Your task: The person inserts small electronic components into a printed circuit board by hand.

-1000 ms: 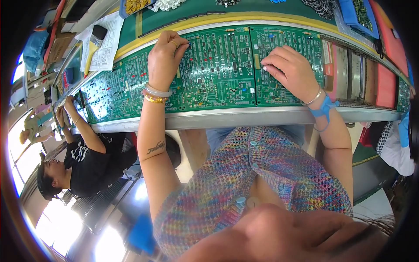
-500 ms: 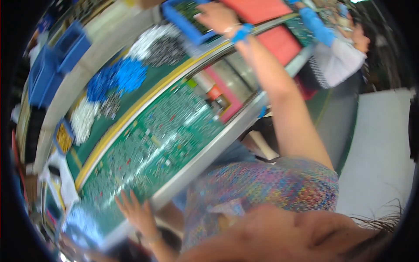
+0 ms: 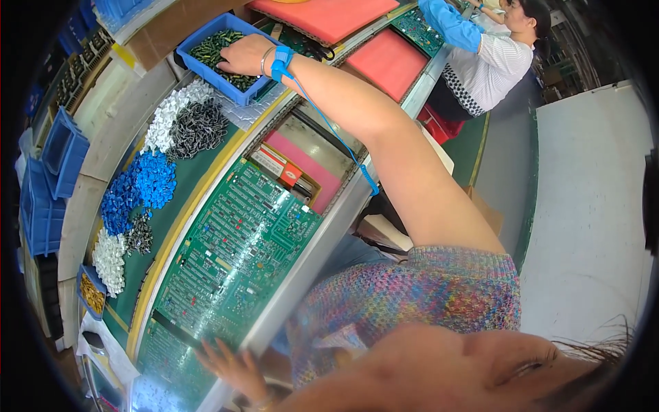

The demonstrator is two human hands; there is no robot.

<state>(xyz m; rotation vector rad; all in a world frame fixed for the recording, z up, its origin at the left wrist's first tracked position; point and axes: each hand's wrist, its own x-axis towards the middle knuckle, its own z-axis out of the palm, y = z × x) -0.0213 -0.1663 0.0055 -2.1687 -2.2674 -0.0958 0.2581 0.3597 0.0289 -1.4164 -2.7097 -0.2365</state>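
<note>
My right hand (image 3: 248, 56) reaches into a blue bin (image 3: 241, 98) at the top, its fingers bent down among small green cylindrical components (image 3: 213, 49). The fingertips are partly hidden, so what they pinch cannot be made out. A blue wrist strap (image 3: 281, 63) with a coiled cord circles that wrist. My left hand (image 3: 233, 371) is open, fingers spread, over the near edge of a large green circuit board (image 3: 233, 240) densely set with parts. Between the hands the board lies along the rail of the bench.
Left of the board lie heaps of white connectors (image 3: 161, 127), black-and-silver parts (image 3: 197, 128) and blue parts (image 3: 152, 180). A small bin of yellowish parts (image 3: 91, 294) stands lower left. Red-orange sheets (image 3: 388, 65) lie at upper right, near a co-worker in blue sleeves (image 3: 449, 24).
My right hand has gone deeper into the blue bin, fingers now down among the components. The view has shifted and become sharper. My left hand stays spread near the board's edge.
</note>
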